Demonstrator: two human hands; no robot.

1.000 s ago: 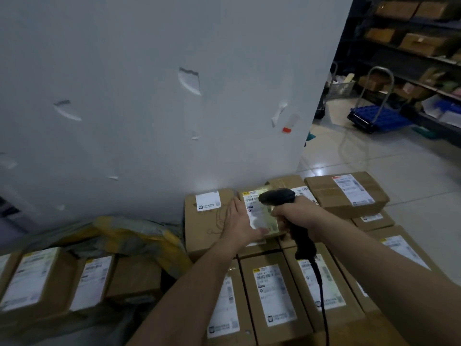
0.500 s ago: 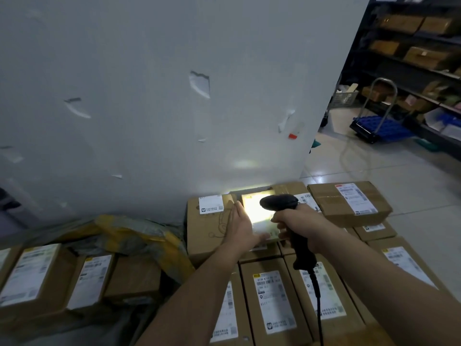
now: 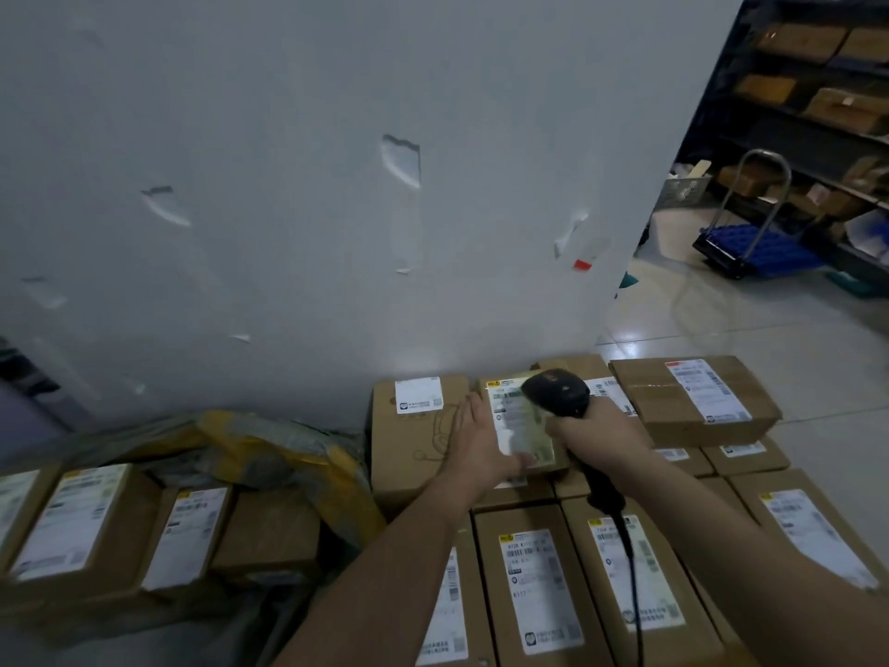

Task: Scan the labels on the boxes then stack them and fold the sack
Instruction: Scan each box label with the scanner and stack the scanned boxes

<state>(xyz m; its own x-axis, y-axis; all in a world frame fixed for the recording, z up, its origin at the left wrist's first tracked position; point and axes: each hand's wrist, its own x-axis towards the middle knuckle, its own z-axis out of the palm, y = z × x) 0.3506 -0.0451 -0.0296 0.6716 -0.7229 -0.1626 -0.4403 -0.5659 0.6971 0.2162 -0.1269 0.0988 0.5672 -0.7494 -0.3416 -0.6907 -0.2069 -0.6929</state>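
The left hand (image 3: 474, 442) lies flat against the left side of a small box (image 3: 548, 462). Its grip is spread, the fingers straight and pointing toward the far wall, and the thumb reaches across the near edge of the box's label (image 3: 512, 421). The right hand (image 3: 596, 433) has its grip wrapped tightly round the handle of a black scanner (image 3: 555, 392). The scanner's head hangs just over the far right part of that label. A dark cable (image 3: 635, 594) runs from the handle toward the near edge of the view.

The small box sits on top of other boxes. It lies between a larger box (image 3: 413, 445) on the left, which has a white sticker at its far edge, and a taped box (image 3: 692, 402) on the right, which is also stacked on lower ones. Nearer the person is a row of labelled boxes (image 3: 534, 584) lying side by side, partly covered by both forearms.

The sack (image 3: 288, 459), yellow and grey, lies crumpled on the floor at the foot of the white wall (image 3: 288, 185), just left of the larger box. Further left, more labelled boxes (image 3: 72, 527) sit close together. At the far right, shelves (image 3: 818, 89) hold cartons, and a blue trolley (image 3: 760, 243) stands on the tiled floor (image 3: 769, 339).
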